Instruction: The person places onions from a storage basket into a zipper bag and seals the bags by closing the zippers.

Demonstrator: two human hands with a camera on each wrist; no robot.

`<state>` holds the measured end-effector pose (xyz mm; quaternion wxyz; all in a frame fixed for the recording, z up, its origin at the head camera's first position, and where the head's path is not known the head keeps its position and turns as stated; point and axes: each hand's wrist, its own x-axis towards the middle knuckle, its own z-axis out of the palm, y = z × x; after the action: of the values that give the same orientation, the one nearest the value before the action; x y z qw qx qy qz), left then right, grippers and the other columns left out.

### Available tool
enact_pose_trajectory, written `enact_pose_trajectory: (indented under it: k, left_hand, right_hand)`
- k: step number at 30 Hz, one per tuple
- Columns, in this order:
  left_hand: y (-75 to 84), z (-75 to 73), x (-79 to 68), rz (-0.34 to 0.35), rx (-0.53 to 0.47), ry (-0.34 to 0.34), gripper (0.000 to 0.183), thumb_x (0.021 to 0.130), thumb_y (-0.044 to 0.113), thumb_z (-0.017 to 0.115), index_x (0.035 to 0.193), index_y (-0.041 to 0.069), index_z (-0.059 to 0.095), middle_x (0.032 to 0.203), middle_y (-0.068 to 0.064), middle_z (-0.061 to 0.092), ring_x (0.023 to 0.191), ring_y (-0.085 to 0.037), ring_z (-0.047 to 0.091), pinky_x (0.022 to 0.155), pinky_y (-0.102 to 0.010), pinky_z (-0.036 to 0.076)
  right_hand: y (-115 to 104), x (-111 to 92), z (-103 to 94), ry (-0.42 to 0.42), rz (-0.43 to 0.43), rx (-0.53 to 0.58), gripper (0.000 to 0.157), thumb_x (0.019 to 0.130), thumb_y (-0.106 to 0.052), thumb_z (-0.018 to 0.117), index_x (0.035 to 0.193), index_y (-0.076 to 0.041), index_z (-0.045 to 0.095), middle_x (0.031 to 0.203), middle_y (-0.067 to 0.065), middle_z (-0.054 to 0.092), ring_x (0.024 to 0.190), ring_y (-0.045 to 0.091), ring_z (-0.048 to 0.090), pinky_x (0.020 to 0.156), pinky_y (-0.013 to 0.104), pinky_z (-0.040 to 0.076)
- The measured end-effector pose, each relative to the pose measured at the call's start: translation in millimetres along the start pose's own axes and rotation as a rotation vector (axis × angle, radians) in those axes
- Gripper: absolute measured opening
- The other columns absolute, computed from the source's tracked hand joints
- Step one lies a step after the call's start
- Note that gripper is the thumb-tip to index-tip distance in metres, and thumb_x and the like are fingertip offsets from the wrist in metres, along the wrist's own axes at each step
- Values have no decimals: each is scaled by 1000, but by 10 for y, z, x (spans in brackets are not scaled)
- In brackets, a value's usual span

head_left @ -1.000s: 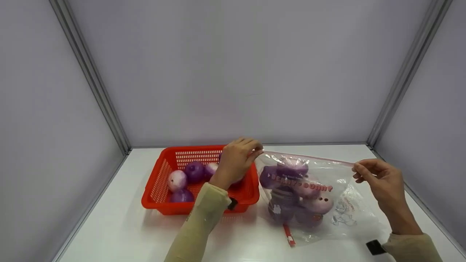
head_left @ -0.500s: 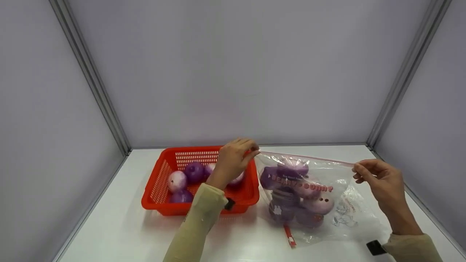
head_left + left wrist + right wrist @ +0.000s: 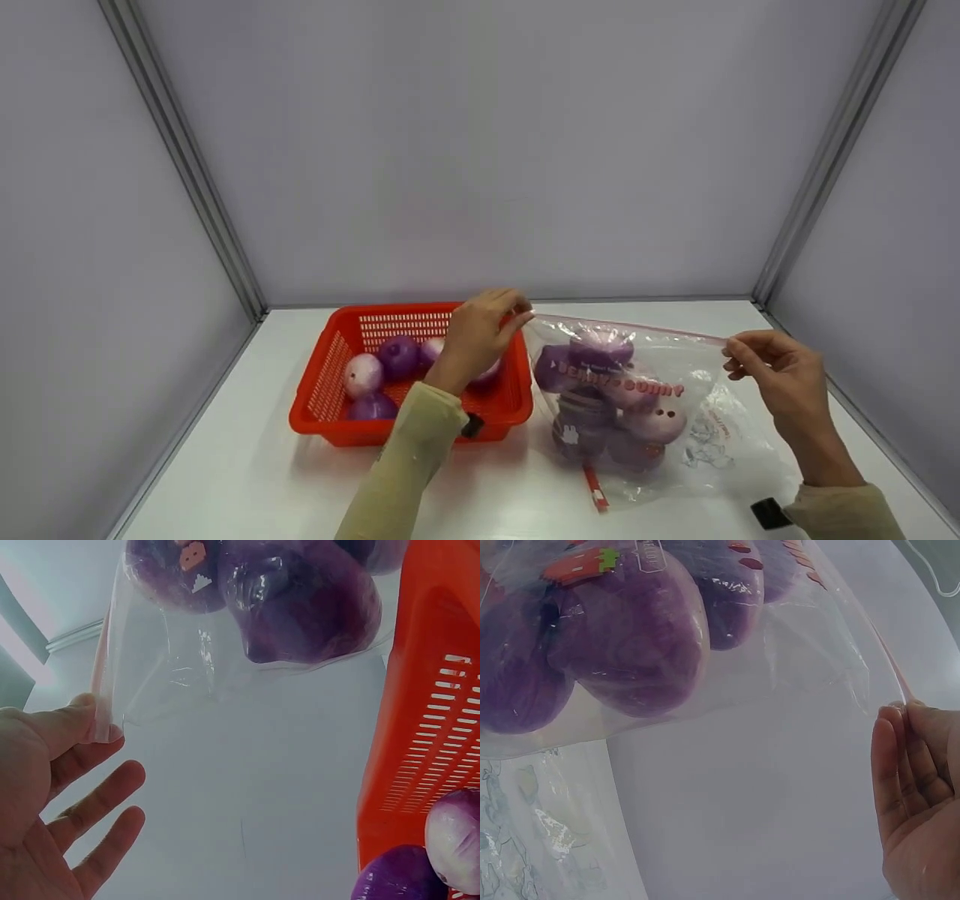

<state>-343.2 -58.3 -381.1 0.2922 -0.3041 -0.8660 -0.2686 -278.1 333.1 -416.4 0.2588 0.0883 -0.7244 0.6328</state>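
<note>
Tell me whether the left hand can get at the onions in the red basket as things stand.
Probably not without letting go: the left hand is pinching the top edge of the clear bag. Otherwise the way looks free, since the red basket is close by and open-topped over the onions.

- Bare white table (image 3: 217,465) leaves a passage between the red basket (image 3: 352,433) and the left wall (image 3: 112,300).
- From above, the basket's left half is reachable; the left hand (image 3: 480,334) and sleeve (image 3: 401,472) block much of its right half.
- The clear bag (image 3: 686,367), stretched towards the right hand (image 3: 784,375), bars the way between both hands.
- Above them, space is free.
</note>
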Motion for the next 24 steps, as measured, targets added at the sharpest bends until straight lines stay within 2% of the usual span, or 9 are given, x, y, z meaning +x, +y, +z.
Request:
enact_pose_trajectory:
  k: [10,13,16,20,24]
  left_hand:
    - [-10,24,-9,5,-6,21,15,102,28,67,101,14,72,99,-1,74,91,-19,70,80,-35,60]
    - [-30,13,-34,2,-35,15,13,102,24,68,102,12,72,101,-3,73,93,-22,71,83,-35,60]
    - [-42,-13,-64,7,-70,9,14,102,23,67,104,10,72,102,-4,73,95,-22,70,85,-35,60]
    - [-71,-76,-141,21,-89,3,20,103,26,66,116,12,72,109,-3,72,98,-19,69,88,-33,60]
    - [-171,-182,-332,-1,-23,-25,36,102,29,67,136,17,65,122,-3,70,105,-21,68,95,-38,58]
  right_hand:
    - [-6,24,-1,-28,-1,-55,19,98,-1,68,109,14,67,87,0,75,71,12,70,64,22,59]
    - [-34,34,35,-68,-51,-142,21,99,-2,67,116,10,68,88,-4,73,71,10,68,63,21,59]
    - [-76,76,99,-121,-142,-270,21,98,-3,68,119,1,72,84,-6,66,68,9,63,60,18,55]
    - [-136,169,214,-172,-259,-407,13,94,-3,73,102,-10,80,75,-6,58,63,7,54,58,14,47]
    - [-172,221,281,-194,-297,-443,14,94,-3,74,87,-14,79,77,-7,58,64,6,54,59,14,44]
